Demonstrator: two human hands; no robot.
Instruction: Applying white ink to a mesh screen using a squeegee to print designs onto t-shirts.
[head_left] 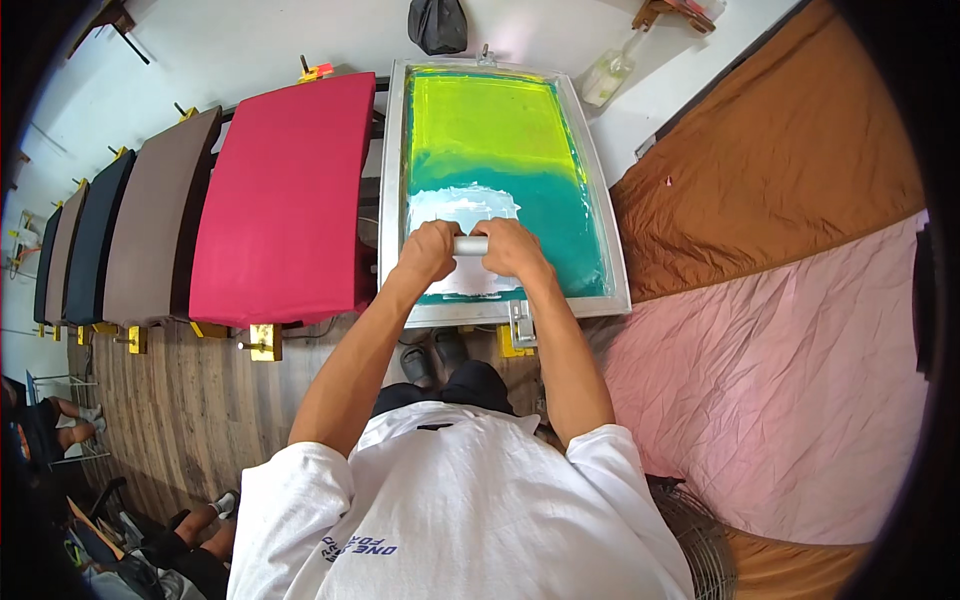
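My left hand [432, 247] and my right hand [508, 247] are closed on a silver squeegee handle [470, 245] over the near half of a metal-framed printing screen [616, 247]. The screen's mesh [480, 115] is coated yellow-green at the far end and teal toward me. White ink [462, 200] lies in a rough patch around the squeegee, partly hidden by my hands. A metal clamp [521, 322] sits at the frame's near edge, below my right forearm.
Left stands a row of padded boards in pink [275, 190], taupe and black, on yellow brackets [262, 343]. Creased brown and pink cloths [770, 390] hang or lie right. Behind are a black bag [437, 22] and plastic bottle [606, 80]. Other people's legs [75, 420] show lower left.
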